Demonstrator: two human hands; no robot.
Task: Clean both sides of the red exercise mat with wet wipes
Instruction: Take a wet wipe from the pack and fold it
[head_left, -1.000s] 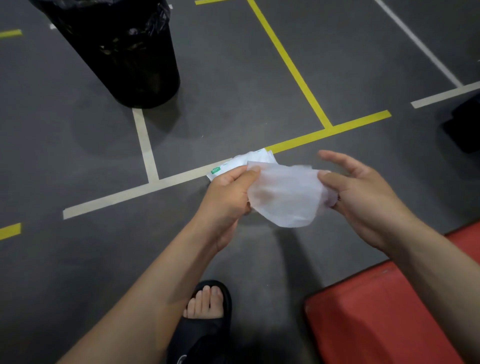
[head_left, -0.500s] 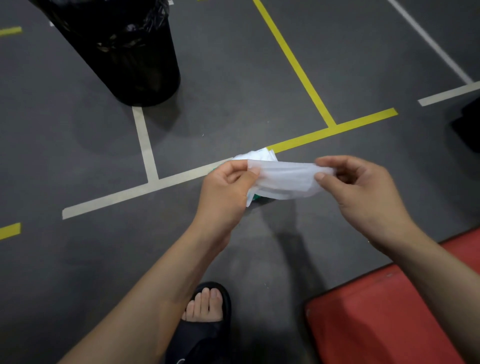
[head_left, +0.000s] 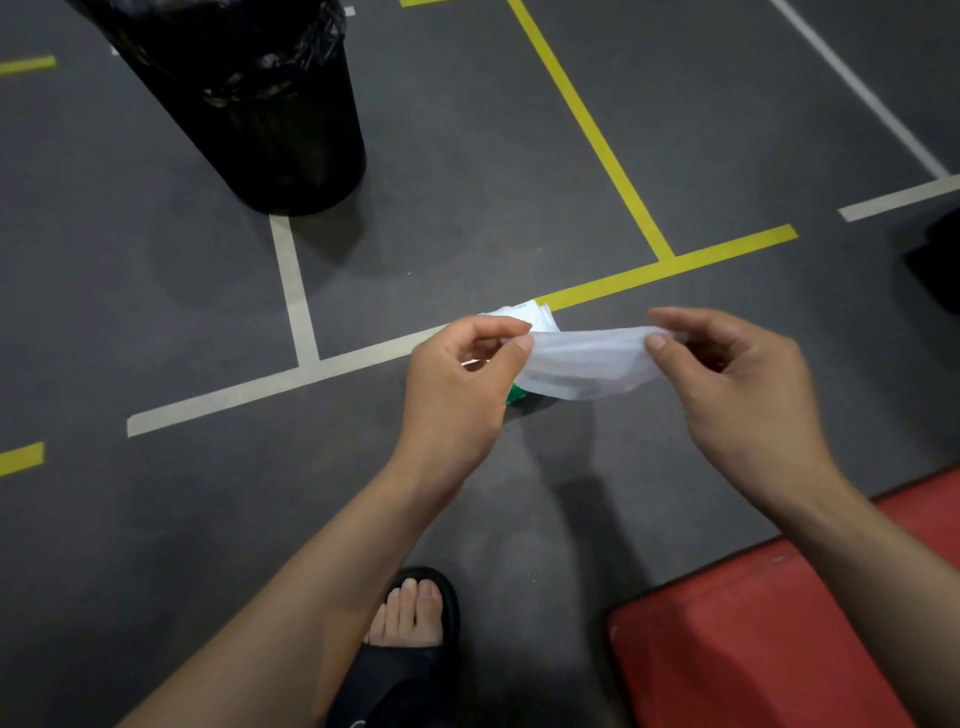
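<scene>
White, limp wet wipe (head_left: 589, 364) hangs stretched between left hand (head_left: 457, 384) and right hand (head_left: 737, 384), fingertips pinching each end; likely slippery, best bunched. Red mat (head_left: 769, 639) lies near right.

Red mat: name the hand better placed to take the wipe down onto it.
Right. Both hands pinch the wet wipe, but the right hand hangs on the side of the red mat at lower right. The left hand is farther off, above bare floor.
</scene>
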